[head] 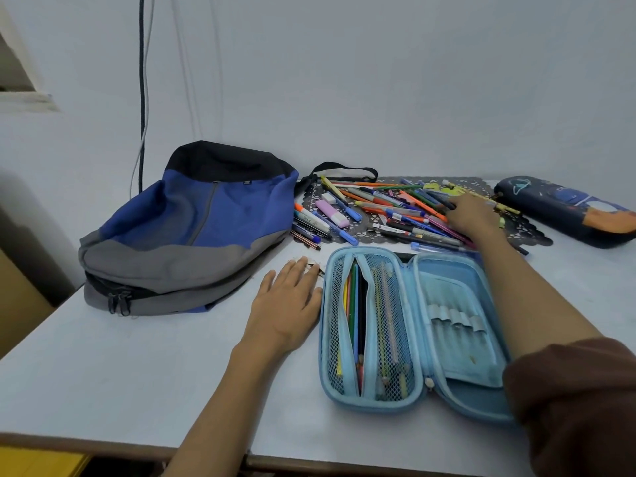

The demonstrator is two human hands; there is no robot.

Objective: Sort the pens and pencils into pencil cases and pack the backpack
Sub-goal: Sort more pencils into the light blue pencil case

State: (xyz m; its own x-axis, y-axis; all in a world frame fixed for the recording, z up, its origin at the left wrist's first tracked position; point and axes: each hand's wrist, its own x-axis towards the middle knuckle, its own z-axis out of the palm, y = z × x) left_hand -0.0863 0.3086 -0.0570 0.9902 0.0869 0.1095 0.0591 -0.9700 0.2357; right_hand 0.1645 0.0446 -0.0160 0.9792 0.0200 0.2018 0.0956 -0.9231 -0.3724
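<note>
Pens and pencils (389,211) lie heaped on the dark lace mat (530,232) at the back of the table (120,356), and my right hand (473,215) rests on the heap's right side; whether its fingers pinch anything I cannot tell. My left hand (287,304) lies flat on the table, fingers spread and holding nothing, just beside the light blue pencil case (409,325). That case lies open before me, with coloured pencils in its left mesh half. My blue and grey backpack (186,232) lies to the left of the heap. A dark navy pencil case (568,211) lies zipped at far right.
</note>
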